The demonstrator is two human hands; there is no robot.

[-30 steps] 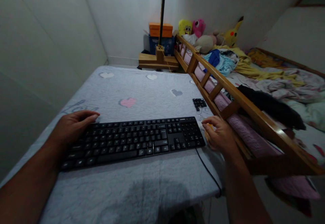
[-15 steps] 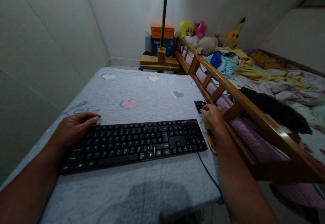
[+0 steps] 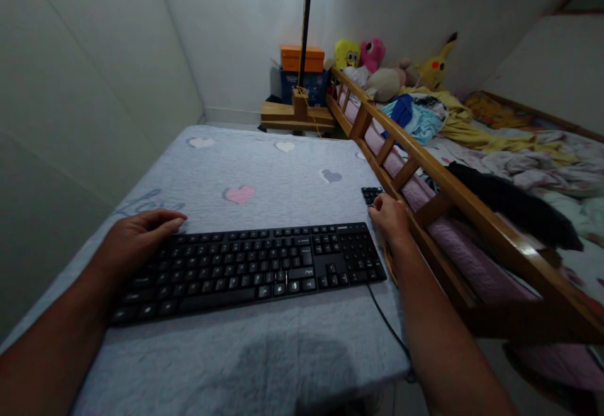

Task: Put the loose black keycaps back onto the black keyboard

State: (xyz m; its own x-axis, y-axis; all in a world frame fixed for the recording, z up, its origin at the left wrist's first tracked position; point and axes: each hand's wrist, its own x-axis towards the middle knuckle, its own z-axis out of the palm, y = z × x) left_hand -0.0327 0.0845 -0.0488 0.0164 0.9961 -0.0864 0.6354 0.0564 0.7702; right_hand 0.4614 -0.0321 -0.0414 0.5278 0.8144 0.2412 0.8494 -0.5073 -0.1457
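A black keyboard (image 3: 245, 265) lies across the near part of a pale blue cloth with hearts. My left hand (image 3: 139, 236) rests at its far left corner, thumb and fingers pressed together; whatever is between them is hidden. Over to the right, my right hand (image 3: 391, 214) is closed in a pinch at the near edge of a small patch of black keys (image 3: 371, 194). What its fingertips hold is too small to make out, and they cover part of the patch. I cannot tell whether these keys are loose or joined.
A cable (image 3: 389, 325) runs from the keyboard over the near right edge. Close along the right side stands a wooden bed rail (image 3: 415, 145), with clothes and plush toys beyond. Behind the far edge are a wooden stand (image 3: 299, 111) with a dark pole and an orange box (image 3: 302, 58).
My right hand has shifted slightly left and toward me, its fingers turning down at the small black keys. My left hand and the keyboard have barely moved.
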